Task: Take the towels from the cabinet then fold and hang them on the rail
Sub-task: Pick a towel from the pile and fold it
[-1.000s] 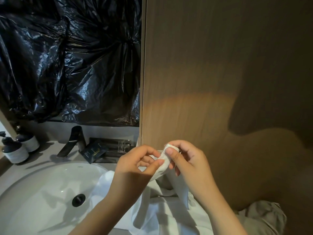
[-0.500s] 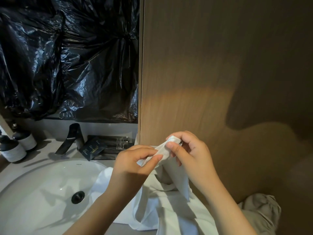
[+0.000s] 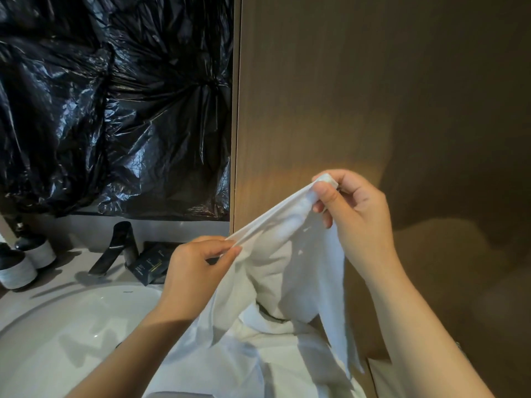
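1. Two surfaces are filling the room ahead: a wooden panel (image 3: pixel 344 96) is rising on the right, and crumpled black plastic sheeting (image 3: pixel 115 110) is covering the wall on the left, above a pale countertop (image 3: pixel 71 264).
2. A white sink basin (image 3: pixel 71 326) is sitting at the near left, sunk into that countertop, with a dark faucet (image 3: pixel 115 248) standing at its far edge.
3. A small dark box (image 3: pixel 152 264) is lying just right of the faucet; gold marks are showing on it, too small to read.
4. Two bottles (image 3: pixel 14 268) with dark tops and pale bodies are standing at the far left of the countertop, and no lettering on them is legible.
5. The left hand (image 3: pixel 198 271) is pinching an edge of the white towel (image 3: pixel 293 254) between thumb and curled fingers, partly hiding the box behind it.
6. The right hand (image 3: pixel 353 214), higher and further right, is gripping a corner of the same towel between thumb and bent fingers, in front of the wooden panel.
7. The towel is stretching taut between both hands, its remainder hanging down and bunching at the near right, overlapping the basin's right rim.
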Action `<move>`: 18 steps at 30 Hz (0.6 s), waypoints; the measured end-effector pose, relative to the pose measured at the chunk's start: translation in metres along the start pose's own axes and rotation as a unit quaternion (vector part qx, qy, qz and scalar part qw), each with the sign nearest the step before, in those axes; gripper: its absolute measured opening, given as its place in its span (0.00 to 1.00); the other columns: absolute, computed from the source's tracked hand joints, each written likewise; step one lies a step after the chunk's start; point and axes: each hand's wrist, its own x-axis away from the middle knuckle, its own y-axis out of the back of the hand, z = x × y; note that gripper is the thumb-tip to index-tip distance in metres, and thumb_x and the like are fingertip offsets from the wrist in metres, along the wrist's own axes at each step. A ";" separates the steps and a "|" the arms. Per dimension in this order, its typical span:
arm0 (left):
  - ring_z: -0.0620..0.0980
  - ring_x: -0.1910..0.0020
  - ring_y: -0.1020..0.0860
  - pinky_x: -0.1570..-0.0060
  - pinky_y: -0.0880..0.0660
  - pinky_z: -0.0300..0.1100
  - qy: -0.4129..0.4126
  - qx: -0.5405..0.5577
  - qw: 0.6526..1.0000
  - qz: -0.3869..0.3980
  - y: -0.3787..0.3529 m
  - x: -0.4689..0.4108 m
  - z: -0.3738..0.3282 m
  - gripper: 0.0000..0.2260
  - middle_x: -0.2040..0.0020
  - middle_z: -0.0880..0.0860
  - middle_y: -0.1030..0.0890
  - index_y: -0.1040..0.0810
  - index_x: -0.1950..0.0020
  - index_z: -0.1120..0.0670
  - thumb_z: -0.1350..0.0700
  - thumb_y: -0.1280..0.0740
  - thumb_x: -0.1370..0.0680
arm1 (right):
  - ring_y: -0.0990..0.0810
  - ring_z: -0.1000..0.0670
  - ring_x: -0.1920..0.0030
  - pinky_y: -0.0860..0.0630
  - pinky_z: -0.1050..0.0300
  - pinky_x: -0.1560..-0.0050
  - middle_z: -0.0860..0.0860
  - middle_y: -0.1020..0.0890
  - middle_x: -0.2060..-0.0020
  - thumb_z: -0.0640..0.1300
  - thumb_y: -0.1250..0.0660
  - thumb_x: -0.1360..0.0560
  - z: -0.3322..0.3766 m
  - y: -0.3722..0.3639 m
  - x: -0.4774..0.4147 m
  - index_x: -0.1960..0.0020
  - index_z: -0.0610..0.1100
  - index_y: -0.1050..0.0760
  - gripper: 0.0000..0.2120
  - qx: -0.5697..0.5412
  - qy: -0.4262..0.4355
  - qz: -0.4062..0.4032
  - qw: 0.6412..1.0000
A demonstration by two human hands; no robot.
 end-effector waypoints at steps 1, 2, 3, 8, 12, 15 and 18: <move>0.37 0.56 0.19 0.54 0.22 0.33 0.004 -0.005 1.000 -0.001 0.000 -0.001 0.002 0.06 0.57 0.39 0.17 0.13 0.55 0.49 0.59 0.26 0.27 | 0.22 0.55 0.66 0.26 0.64 0.67 0.53 0.20 0.64 0.42 0.34 0.21 0.002 0.002 -0.004 0.49 0.40 0.21 0.06 0.004 0.004 -0.005 1.000; 0.37 0.56 0.19 0.54 0.23 0.33 0.006 -0.013 1.000 -0.002 0.000 -0.001 0.005 0.06 0.57 0.39 0.17 0.13 0.55 0.50 0.60 0.26 0.27 | 0.22 0.56 0.65 0.26 0.65 0.67 0.53 0.20 0.64 0.42 0.35 0.21 0.004 0.004 -0.007 0.49 0.41 0.21 0.06 0.009 0.009 -0.011 1.000; 0.37 0.57 0.19 0.55 0.24 0.31 0.006 -0.022 1.000 -0.004 0.000 -0.002 0.008 0.05 0.58 0.39 0.17 0.13 0.56 0.51 0.61 0.26 0.27 | 0.21 0.56 0.65 0.26 0.65 0.67 0.54 0.20 0.64 0.42 0.35 0.20 0.006 0.006 -0.011 0.49 0.41 0.20 0.06 0.013 0.013 -0.016 1.000; 0.42 0.60 0.21 0.59 0.28 0.31 0.011 -0.065 0.998 0.003 0.003 -0.014 0.023 0.03 0.61 0.44 0.18 0.14 0.58 0.54 0.60 0.26 0.27 | 0.21 0.57 0.65 0.25 0.67 0.67 0.56 0.19 0.66 0.44 0.35 0.20 0.014 0.018 -0.027 0.50 0.43 0.20 0.07 0.022 0.020 -0.051 0.998; 0.41 0.62 0.22 0.63 0.31 0.32 0.016 -0.093 0.995 0.005 0.014 -0.032 0.035 0.02 0.62 0.45 0.18 0.14 0.57 0.53 0.57 0.26 0.26 | 0.21 0.56 0.66 0.25 0.67 0.65 0.54 0.19 0.65 0.48 0.35 0.20 0.018 0.032 -0.042 0.50 0.45 0.20 0.08 0.033 0.019 -0.089 0.995; 0.42 0.62 0.22 0.63 0.30 0.33 0.023 -0.106 0.994 0.007 0.025 -0.047 0.040 0.05 0.61 0.48 0.18 0.14 0.55 0.54 0.55 0.28 0.25 | 0.22 0.56 0.66 0.25 0.67 0.64 0.53 0.19 0.65 0.51 0.35 0.20 0.019 0.045 -0.052 0.50 0.46 0.20 0.10 0.027 0.006 -0.120 0.992; 0.40 0.61 0.23 0.60 0.31 0.32 0.022 -0.111 0.994 -0.013 0.035 -0.064 0.039 0.06 0.59 0.48 0.18 0.14 0.54 0.54 0.54 0.29 0.24 | 0.22 0.57 0.65 0.25 0.68 0.63 0.55 0.19 0.66 0.53 0.35 0.21 0.015 0.056 -0.059 0.49 0.47 0.20 0.10 0.018 -0.014 -0.146 0.989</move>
